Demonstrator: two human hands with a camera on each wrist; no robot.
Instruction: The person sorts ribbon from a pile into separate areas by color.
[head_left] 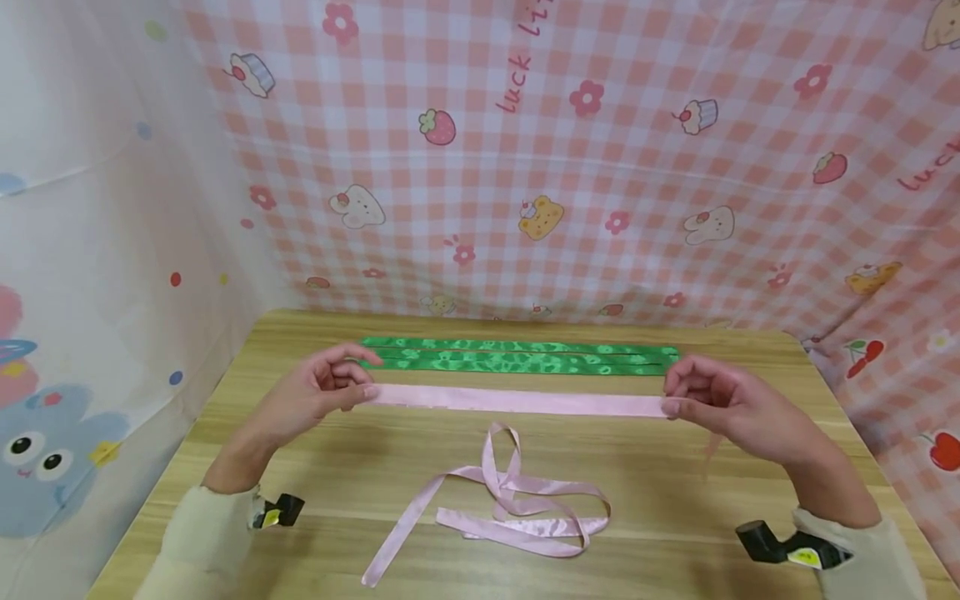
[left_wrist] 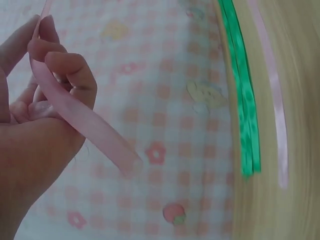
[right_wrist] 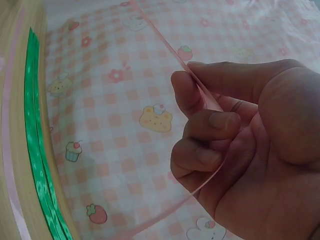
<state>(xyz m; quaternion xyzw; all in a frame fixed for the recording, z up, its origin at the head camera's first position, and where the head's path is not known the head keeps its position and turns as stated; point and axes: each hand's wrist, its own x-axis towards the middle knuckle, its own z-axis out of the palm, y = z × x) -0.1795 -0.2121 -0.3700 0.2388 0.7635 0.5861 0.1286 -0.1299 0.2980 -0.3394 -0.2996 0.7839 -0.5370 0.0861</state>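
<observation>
A person's left hand (head_left: 326, 385) and right hand (head_left: 720, 404) stretch a pink ribbon (head_left: 517, 400) level between them, fingers pinched on it at both sides. Beyond it, green ribbon strips (head_left: 517, 361) lie on the wooden worktop (head_left: 315, 475); nearer the person lies a loosely looped pink ribbon (head_left: 551, 485). Both wrist views show a straight pink strip (left_wrist: 278, 120) beside the green.
</observation>
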